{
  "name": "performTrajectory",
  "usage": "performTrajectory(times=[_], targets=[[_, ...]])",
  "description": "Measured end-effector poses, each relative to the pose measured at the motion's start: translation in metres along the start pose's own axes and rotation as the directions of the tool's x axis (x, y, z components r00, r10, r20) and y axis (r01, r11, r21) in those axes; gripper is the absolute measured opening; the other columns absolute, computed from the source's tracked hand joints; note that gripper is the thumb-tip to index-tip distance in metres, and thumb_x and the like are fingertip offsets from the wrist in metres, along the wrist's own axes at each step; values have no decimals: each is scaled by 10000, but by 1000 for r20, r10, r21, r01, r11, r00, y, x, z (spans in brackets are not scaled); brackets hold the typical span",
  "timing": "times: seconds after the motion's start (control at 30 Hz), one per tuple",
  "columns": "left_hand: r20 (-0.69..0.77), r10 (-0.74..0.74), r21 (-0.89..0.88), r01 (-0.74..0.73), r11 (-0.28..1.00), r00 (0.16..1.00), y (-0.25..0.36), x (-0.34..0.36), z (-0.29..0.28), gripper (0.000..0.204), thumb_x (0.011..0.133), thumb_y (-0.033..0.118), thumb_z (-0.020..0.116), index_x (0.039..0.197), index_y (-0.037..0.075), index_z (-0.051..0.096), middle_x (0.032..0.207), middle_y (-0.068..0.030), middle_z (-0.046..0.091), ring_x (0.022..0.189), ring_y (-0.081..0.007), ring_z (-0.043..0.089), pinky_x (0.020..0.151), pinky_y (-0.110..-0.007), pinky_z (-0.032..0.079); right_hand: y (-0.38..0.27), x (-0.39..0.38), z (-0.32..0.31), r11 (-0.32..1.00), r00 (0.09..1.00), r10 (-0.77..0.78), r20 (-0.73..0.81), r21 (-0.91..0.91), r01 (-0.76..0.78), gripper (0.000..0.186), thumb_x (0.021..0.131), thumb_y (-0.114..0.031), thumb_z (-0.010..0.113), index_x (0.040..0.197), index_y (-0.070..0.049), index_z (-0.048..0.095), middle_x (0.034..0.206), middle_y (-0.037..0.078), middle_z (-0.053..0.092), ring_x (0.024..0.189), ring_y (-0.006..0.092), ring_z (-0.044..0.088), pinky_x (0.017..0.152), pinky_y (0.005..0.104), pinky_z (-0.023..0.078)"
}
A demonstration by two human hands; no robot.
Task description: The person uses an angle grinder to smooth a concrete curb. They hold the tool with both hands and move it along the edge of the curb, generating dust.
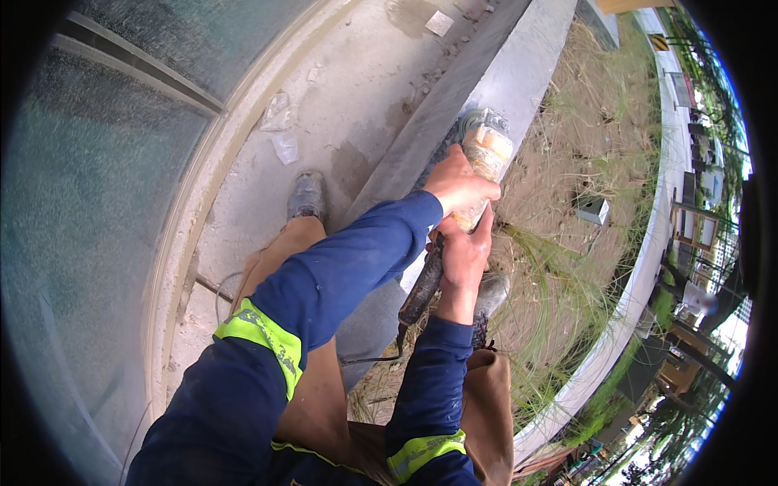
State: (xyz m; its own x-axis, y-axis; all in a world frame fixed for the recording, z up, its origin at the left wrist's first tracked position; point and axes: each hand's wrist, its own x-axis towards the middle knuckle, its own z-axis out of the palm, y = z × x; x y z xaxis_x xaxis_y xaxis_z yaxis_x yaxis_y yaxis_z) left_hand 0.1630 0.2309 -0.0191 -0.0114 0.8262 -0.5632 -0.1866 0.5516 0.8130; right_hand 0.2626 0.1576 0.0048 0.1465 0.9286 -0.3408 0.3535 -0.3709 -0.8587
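Note:
A dust-covered angle grinder [488, 152] lies along the top of a grey concrete curb [525, 50], its head and disc end pointing away from me at the curb's surface. My left hand [460, 183] is closed around the front of the grinder's body. Closer to me, my right hand [467, 253] grips the rear part, with the dark back handle [423, 285] showing beside the wrist. A black cord [399, 343] runs from that handle down toward my legs. The disc's contact with the concrete is mostly hidden by the head.
Left of the curb runs a dusty concrete strip [243, 182] with plastic scraps [284, 147], beside large glass panels [105, 186]. On the right lies a soil bed with grass [559, 267] and a small grey box [593, 211]. My shoes [306, 194] straddle the curb.

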Motion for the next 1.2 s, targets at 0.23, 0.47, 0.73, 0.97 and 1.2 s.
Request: performTrajectory(times=[0.23, 0.47, 0.73, 0.97, 1.2], targets=[[7, 55, -7, -55, 998, 998, -6, 20, 3, 1101, 653, 305, 860, 1461, -166, 280, 1258, -318, 645, 1181, -388, 668, 1006, -370, 529, -16, 4, 6, 995, 999, 31, 33, 89, -34, 936, 765, -50, 754, 1580, 59, 308, 1094, 149, 678, 769, 155, 650, 623, 285, 532], [1, 50, -47, -50, 998, 999, -7, 25, 7, 1226, 648, 299, 867, 1527, -188, 167, 1315, -333, 614, 1223, -387, 646, 1039, -366, 512, -22, 8, 3, 993, 998, 43, 51, 112, -48, 929, 779, -42, 749, 1587, 48, 300, 1102, 157, 672, 752, 145, 643, 596, 283, 524], [-6, 17, -20, -17, 1000, 1000, 2, 18, 4, 1132, 652, 303, 863, 1482, -157, 246, 1251, -320, 647, 1173, -380, 675, 1000, -372, 540, -14, 16, -2, 999, 998, -14, 68, 45, 11, 926, 764, -45, 760, 1578, 47, 330, 1216, 169, 653, 869, 168, 657, 725, 295, 548], [-45, 31, -9, -31, 999, 999, -2, 14, 10, 1146, 660, 334, 849, 1482, -166, 229, 1192, -305, 676, 1125, -382, 694, 979, -376, 551, -18, 12, -10, 999, 994, 31, 105, 39, -36, 858, 784, -44, 740, 1551, 36, 363, 1113, 137, 676, 804, 165, 658, 668, 299, 548], [-70, 6, 23, -5, 1000, 998, 1, 4, 11, 1037, 652, 331, 854, 1402, -146, 321, 1163, -299, 684, 1089, -389, 706, 938, -398, 569, -20, 5, -11, 995, 992, 42, 122, 89, -53, 860, 781, -23, 742, 1552, 26, 364, 1068, 119, 681, 779, 156, 653, 636, 292, 540]])
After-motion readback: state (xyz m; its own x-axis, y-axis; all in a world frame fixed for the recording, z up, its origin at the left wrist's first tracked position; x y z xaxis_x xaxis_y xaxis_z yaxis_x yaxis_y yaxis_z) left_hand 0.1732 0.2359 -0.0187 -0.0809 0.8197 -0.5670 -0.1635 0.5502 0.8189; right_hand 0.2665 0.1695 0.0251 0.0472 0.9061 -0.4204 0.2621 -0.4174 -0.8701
